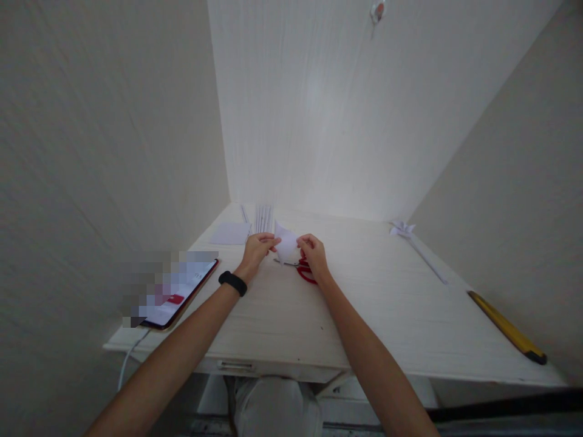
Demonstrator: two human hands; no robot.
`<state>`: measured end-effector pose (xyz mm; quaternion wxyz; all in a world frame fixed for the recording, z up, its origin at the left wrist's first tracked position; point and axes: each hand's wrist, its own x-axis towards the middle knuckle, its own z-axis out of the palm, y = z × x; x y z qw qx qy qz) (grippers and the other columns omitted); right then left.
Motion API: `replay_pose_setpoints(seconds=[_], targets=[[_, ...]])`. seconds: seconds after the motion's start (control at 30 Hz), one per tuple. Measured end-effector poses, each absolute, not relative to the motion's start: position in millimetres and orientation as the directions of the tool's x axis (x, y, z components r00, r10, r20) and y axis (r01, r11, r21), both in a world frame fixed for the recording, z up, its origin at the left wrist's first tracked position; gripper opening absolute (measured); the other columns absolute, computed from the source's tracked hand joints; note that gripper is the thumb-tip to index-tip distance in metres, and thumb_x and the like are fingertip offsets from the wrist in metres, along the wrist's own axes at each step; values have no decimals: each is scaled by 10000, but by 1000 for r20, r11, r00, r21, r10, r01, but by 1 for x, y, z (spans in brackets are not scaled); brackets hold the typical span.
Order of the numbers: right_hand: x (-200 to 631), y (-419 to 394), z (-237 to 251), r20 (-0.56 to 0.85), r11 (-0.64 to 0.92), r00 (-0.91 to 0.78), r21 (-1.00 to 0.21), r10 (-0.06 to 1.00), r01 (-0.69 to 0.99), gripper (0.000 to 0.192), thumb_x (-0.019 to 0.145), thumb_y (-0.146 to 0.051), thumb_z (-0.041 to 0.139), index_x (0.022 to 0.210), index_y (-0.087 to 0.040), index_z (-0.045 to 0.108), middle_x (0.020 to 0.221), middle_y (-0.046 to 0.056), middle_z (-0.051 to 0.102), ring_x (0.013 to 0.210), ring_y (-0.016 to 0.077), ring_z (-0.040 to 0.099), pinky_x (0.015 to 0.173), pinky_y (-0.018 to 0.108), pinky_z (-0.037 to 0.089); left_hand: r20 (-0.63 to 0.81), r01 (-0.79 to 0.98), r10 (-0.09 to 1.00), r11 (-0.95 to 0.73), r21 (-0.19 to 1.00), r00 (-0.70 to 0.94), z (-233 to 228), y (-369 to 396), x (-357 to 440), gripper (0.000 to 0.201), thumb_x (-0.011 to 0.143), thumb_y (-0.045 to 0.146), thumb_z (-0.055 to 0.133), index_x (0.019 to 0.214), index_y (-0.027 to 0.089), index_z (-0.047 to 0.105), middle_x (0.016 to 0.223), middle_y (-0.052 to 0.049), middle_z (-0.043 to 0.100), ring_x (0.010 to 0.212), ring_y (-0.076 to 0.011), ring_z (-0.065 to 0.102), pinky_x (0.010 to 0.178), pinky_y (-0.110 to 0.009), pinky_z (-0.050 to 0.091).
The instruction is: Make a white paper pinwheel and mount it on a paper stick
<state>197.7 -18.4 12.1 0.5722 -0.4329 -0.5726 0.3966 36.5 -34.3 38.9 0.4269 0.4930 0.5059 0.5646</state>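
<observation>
A small piece of white paper is held up between my two hands, slightly curved. My left hand pinches its left edge, and a black band circles that wrist. At the paper's right edge, my right hand pinches with thumb and fingers. Red-handled scissors lie on the table just below the paper, blades toward the left, partly hidden by my right hand. Behind my left hand lie several narrow paper strips side by side and a flat white sheet.
A phone with its screen lit leans at the left, a white cable near it. A paper flower on a stem lies at the back right. A yellow-and-black cutter lies along the right edge of the white table.
</observation>
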Motion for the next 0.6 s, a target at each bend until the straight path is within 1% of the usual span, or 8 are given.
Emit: replay_pose_setpoints(seconds=[0.2,0.3,0.5,0.6], targets=[[197,-19,12,302,299,35,-952,953,59,211,698,-391,561,674,-184,531,504,-48,473,431,84,401,389,199,306,139,-4,976,-142,990,-168,33,-31,37,296,582,295,732,788,109,629,606,-21,625,556,-129,573,518,-233,371],[198,-19,11,314,312,29,-948,949,62,222,706,-399,549,682,-179,530,520,-46,477,439,82,406,394,196,313,133,-23,977,-139,990,-167,32,-29,36,326,580,304,741,808,97,631,630,-31,637,559,-126,580,522,-230,380],[197,-20,13,303,302,27,-952,952,53,219,701,-401,546,685,-183,529,529,-46,481,440,84,403,390,199,314,150,-21,978,-155,988,-147,37,-34,36,292,550,311,759,704,101,628,526,-2,580,483,-94,493,486,-219,329],[197,-19,12,300,298,27,-953,954,49,220,691,-403,548,688,-184,529,544,-43,494,443,87,411,393,204,319,159,-33,978,-164,986,-134,39,-36,36,277,549,307,758,683,105,624,504,13,557,464,-79,457,471,-211,304]])
